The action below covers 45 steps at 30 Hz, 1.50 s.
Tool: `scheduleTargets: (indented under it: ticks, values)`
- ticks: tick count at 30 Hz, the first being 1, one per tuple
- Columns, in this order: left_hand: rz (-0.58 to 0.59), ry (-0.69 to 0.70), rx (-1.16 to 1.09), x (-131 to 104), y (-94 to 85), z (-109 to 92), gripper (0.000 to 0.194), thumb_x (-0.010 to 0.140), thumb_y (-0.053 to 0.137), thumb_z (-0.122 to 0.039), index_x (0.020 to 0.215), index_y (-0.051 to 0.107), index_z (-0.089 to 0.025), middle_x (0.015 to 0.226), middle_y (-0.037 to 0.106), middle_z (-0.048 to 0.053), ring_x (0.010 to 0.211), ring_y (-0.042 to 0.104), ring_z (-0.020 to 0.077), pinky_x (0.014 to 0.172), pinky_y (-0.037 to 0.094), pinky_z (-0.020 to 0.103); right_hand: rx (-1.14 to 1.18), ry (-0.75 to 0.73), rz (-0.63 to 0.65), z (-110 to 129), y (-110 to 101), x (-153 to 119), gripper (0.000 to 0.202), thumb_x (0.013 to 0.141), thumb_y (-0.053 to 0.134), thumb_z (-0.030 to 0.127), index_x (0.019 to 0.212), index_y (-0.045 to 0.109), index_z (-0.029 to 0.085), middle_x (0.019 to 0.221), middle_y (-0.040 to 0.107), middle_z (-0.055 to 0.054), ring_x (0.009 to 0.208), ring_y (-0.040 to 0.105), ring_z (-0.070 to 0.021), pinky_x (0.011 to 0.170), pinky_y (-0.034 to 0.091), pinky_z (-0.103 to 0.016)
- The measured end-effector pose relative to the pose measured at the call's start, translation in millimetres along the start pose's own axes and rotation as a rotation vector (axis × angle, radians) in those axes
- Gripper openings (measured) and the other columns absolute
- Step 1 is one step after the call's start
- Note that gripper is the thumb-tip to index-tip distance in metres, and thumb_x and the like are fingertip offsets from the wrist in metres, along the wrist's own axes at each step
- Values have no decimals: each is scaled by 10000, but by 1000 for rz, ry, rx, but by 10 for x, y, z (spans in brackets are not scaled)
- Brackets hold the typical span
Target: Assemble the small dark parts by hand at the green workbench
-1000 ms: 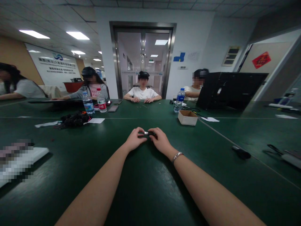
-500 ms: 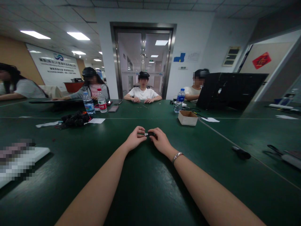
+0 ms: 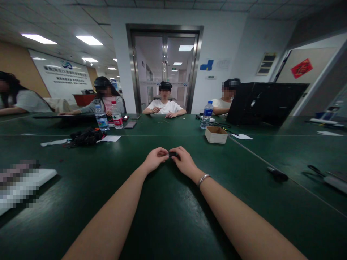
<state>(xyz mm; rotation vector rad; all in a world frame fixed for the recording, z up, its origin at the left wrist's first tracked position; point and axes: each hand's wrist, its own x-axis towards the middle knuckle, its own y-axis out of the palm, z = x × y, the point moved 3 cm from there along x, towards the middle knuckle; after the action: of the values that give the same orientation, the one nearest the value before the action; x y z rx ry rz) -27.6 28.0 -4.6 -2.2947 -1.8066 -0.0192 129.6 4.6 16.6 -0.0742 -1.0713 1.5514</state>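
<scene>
My right hand (image 3: 185,160) is closed, its thumb and fingers pinching a small black stick (image 3: 172,154) just above the green table (image 3: 168,209). The stick has a silvery end that looks like a USB plug. My left hand (image 3: 156,159) meets that end from the other side, thumb and fingertips pressed together on it, so most of the silvery part is hidden. A silver bracelet (image 3: 204,180) circles my right wrist.
A small open box (image 3: 216,135) and a water bottle (image 3: 207,115) stand ahead on the right. Two bottles, a black tangled bundle (image 3: 87,138) and paper lie ahead left. A black object (image 3: 278,174) lies right, a white slab (image 3: 48,177) left. Several people sit around the table.
My left fingertips have closed over the stick's silvery end, which was showing before. Across the table, a person has raised one hand.
</scene>
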Motion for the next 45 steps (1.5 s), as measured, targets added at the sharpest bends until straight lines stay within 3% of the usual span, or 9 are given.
scheduleTargets:
  ticks: [8,13,17,22,26,29,35,40,45]
  values:
    - [-33,19,-12,10,-8,10,265,631,734,-165,854,592,-150,812,635,24,713,600,121,690,502,282,28,-15,-20,-17,3,1,261,796,546,58,1005,629,189,968,550,-44,878,532,-143,858,447,-328]
    - [-24,-18,8,2,-5,3,264,689,721,-307,866,614,-143,800,633,29,731,596,125,681,498,266,40,-11,-32,-23,4,3,264,797,542,65,1010,627,195,980,554,-45,894,539,-147,865,450,-331]
    - [-19,-52,70,5,7,7,325,795,582,-460,815,614,-138,767,633,35,708,588,123,682,489,266,38,-15,-37,-27,4,6,268,794,544,67,1015,622,196,986,555,-45,900,541,-149,864,452,-326]
    - [-10,-9,74,2,-3,9,356,725,684,-393,984,586,-169,874,633,38,708,594,119,685,494,277,22,-13,-36,-23,-6,7,262,793,544,67,1009,624,192,970,553,-46,880,537,-149,852,455,-325]
    - [6,-8,124,43,-11,66,321,749,634,-456,864,619,-157,807,630,32,704,591,129,693,488,280,31,-13,-41,-21,-8,4,270,785,546,62,1004,627,198,965,553,-41,878,538,-145,849,455,-320]
    - [-31,-64,122,59,-12,88,401,790,542,-538,804,627,-147,797,638,44,684,589,129,671,482,271,36,-21,-41,-26,-2,3,270,789,536,60,1004,627,195,964,553,-42,876,537,-143,848,456,-320]
    - [-9,-33,66,22,10,18,313,725,666,-437,874,600,-170,815,633,24,687,588,120,668,485,265,35,-8,-39,-57,16,6,280,790,538,63,1023,625,192,988,553,-51,888,539,-149,854,459,-327]
    - [-32,-88,101,32,2,40,362,811,532,-497,786,613,-145,798,629,44,684,583,126,688,481,285,42,-12,-40,-35,10,4,274,793,534,64,1016,627,194,982,554,-49,890,540,-150,863,459,-332]
    - [2,-42,59,18,5,28,311,723,674,-422,882,587,-170,803,618,19,699,585,123,700,485,285,37,5,-36,-20,0,4,277,794,542,65,1026,629,191,999,554,-55,897,543,-152,861,459,-329]
